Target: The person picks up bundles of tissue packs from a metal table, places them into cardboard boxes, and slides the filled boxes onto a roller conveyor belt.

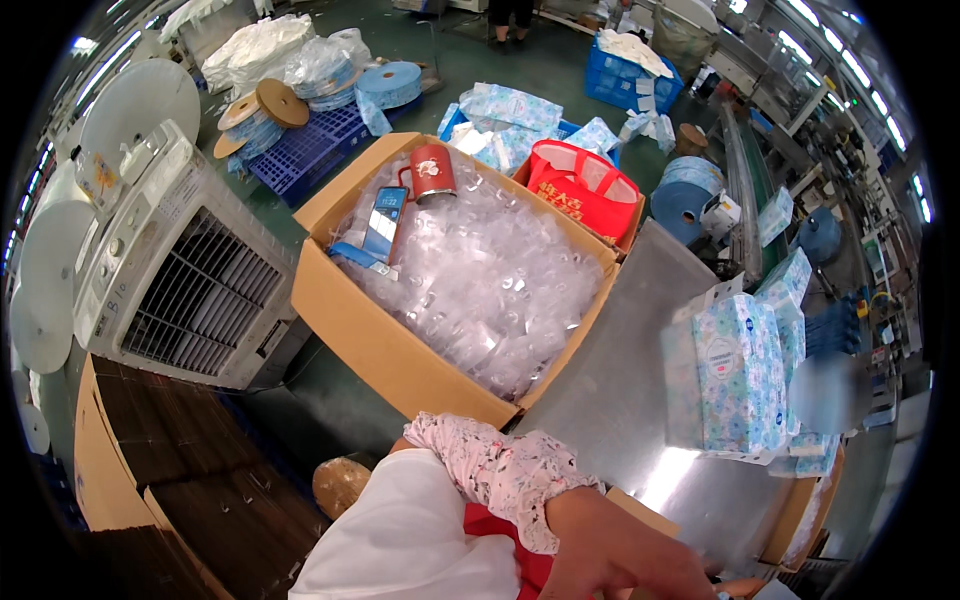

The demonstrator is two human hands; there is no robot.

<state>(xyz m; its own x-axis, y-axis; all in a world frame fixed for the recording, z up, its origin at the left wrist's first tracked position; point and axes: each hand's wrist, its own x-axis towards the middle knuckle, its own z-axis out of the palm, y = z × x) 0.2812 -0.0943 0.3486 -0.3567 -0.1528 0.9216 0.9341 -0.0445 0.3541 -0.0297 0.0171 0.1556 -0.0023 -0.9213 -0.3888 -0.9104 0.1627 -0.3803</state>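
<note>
My left hand (615, 548) reaches across the lower middle from a pink floral sleeve cover (490, 470). Its back shows, but its fingers run off the lower edge, so any hold is hidden. Close by lie a brown cardboard piece (642, 512) and a bare metal table (625, 380). At the bottom rim, a small patch of skin appears to be my right hand (742, 587); its fingers cannot be made out. Blue-and-white floral packs (738, 375) of soft goods stand on the table to the right, apart from both hands.
Ahead, an open carton (395, 355) holds many clear plastic pieces (480, 270), a red mug (432, 172) and a phone (385, 222). A red bag (590, 185) sits behind it. An air cooler (190, 280) and stacked cardboard (200, 440) stand left. Blue crates (610, 80) lie farther back.
</note>
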